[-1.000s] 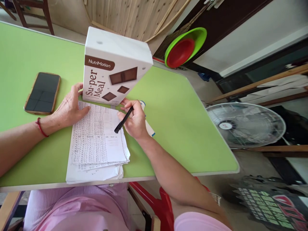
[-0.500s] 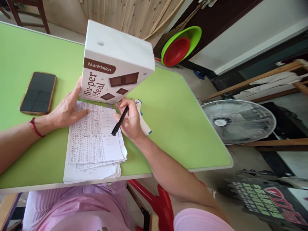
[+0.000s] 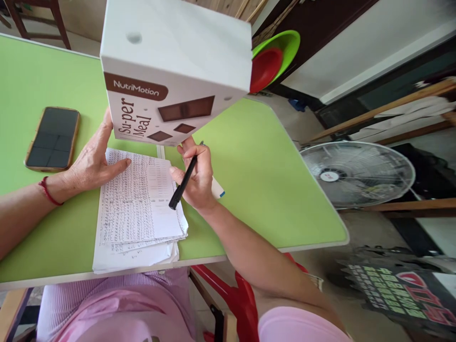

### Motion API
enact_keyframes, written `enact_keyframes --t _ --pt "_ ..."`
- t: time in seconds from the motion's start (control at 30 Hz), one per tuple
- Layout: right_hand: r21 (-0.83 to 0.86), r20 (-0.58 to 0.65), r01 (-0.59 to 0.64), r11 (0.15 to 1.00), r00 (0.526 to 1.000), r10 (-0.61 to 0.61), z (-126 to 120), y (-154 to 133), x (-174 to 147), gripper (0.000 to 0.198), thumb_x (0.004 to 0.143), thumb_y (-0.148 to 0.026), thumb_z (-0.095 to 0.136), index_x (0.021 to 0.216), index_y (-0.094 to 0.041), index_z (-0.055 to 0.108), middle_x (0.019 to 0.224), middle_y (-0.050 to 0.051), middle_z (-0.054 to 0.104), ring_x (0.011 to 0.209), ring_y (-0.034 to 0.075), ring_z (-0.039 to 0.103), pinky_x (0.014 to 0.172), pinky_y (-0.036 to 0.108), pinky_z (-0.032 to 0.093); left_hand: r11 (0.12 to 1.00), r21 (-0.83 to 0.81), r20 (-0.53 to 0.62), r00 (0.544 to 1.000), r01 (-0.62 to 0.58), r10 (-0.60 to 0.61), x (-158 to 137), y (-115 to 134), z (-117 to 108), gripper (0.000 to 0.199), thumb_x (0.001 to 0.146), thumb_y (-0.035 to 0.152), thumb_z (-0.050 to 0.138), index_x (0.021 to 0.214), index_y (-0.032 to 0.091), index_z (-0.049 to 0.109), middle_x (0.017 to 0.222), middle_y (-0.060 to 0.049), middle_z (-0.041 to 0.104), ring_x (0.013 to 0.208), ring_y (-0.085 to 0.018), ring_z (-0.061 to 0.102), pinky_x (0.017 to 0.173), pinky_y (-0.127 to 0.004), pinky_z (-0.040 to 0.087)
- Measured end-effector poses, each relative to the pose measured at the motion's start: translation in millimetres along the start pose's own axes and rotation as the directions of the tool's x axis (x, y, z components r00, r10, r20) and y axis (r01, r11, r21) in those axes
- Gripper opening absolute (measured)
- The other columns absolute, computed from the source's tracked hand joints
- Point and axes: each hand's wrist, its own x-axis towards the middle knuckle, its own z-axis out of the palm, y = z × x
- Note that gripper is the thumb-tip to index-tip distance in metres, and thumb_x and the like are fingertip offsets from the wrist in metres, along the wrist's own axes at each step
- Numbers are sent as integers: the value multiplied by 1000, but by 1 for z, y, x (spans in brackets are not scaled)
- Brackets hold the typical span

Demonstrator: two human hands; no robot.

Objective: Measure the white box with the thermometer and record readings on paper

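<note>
My left hand [image 3: 90, 159] lies over the left edge of a stack of handwritten sheets [image 3: 138, 199], thumb stretched out on the paper. Its fingers reach up to the left side of a white box [image 3: 174, 52] labelled "NutriMotion Su-per Meal", and their tips are hidden there. A black pen [image 3: 183, 183] is held slantwise in my right hand [image 3: 197, 175], whose upper fingers meet the box's lower edge. Beside that hand, a white piece with a blue edge [image 3: 217, 188] is partly covered. Left of my left hand lies a phone [image 3: 53, 137] in a brown case.
A green table [image 3: 270, 190] with a pale rim holds these things. Beyond it are a green basin [image 3: 290, 47] with a red one [image 3: 265, 69] and a fan [image 3: 356, 175]. A red stool [image 3: 244, 299] stands under the near edge.
The box looks larger and its top is closer to me, covering more of the background and part of the basins. My right hand with the pen has shifted slightly; my left hand has barely moved.
</note>
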Motion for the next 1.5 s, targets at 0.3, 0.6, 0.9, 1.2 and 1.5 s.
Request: enact_keyframes --t 0.3,0.6,0.9,1.2,1.5 --pt "-206 29 -191 960 979 202 3 23 0 35 80 -41 65 94 -28 36 117 8 58 112 23 57 97 43 48 997 62 74 996 51 -55 1 -13 6 93 76 24 66 156 25 17 157 -12 33 146 -44 27 119 -67 29" --pt "-81 -11 -184 980 983 183 4 24 -2 30 76 -36 60 92 -27 36 112 9 57 108 22 57 98 43 48 994 96 68 996 57 -64 -3 -19 8 103 77 24 67 159 26 5 161 -14 23 145 -44 30 117 -66 32" --pt "-91 -22 -209 974 978 208 0 29 0 35 78 -46 67 91 -27 41 101 4 54 93 21 57 94 46 52 983 132 61 989 126 -135 -4 -18 11 108 76 27 68 159 18 -1 159 -22 22 143 -47 30 116 -68 31" --pt "-289 -33 -220 932 975 220 -7 28 1 35 77 -50 68 87 -27 43 89 2 57 87 23 58 84 46 51 969 193 2 988 152 -155 -9 -18 15 109 74 28 71 158 22 1 153 -22 28 136 -47 38 109 -67 37" --pt "-486 75 -121 865 981 179 -14 19 3 20 75 -28 65 81 -26 46 81 1 59 80 22 55 76 43 47 940 231 -17 966 253 -256 -9 -12 14 112 69 27 75 156 26 3 139 -21 37 114 -44 51 97 -73 39"
